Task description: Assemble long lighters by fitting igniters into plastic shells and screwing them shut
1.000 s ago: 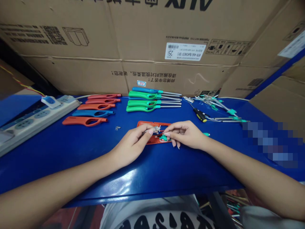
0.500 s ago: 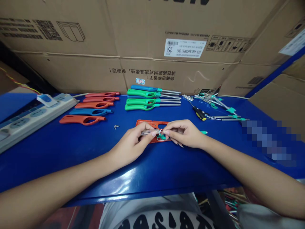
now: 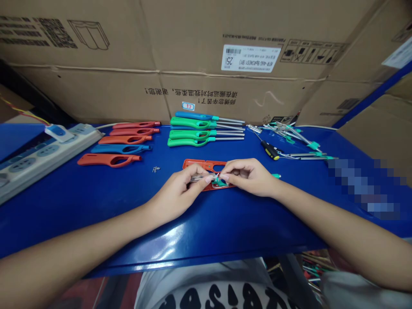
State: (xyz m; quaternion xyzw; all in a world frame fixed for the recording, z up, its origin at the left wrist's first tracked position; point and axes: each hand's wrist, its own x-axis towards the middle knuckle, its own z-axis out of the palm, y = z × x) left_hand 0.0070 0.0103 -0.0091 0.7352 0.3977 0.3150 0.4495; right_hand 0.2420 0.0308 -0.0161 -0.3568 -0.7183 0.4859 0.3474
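Observation:
Between thumb and fingers, my left hand (image 3: 178, 186) holds a clear fuel tank (image 3: 198, 177) of a lighter. My right hand (image 3: 252, 178) is closed in a pinch at the tank's right end, by a thin white tube; the fingertips hide what exactly it grips. Under both hands lies an open orange lighter shell half (image 3: 196, 163) on the blue table. A green plastic part (image 3: 220, 182) and a looped white wire show in it. A green piece (image 3: 276, 176) sticks out past my right hand. Small metal pins (image 3: 156, 169) lie left of my left hand.
Orange and blue shell halves (image 3: 111, 160) are lined up at left, beside a power strip (image 3: 48, 150). Green and blue lighters (image 3: 189, 134) with metal barrels lie at the back. At right are a screwdriver (image 3: 269, 150) and barrels with wires (image 3: 296, 135). A cardboard box (image 3: 193, 43) stands behind.
The view has shifted slightly. Both hands stay together at the clear fuel tank's end, with hardly any visible movement.

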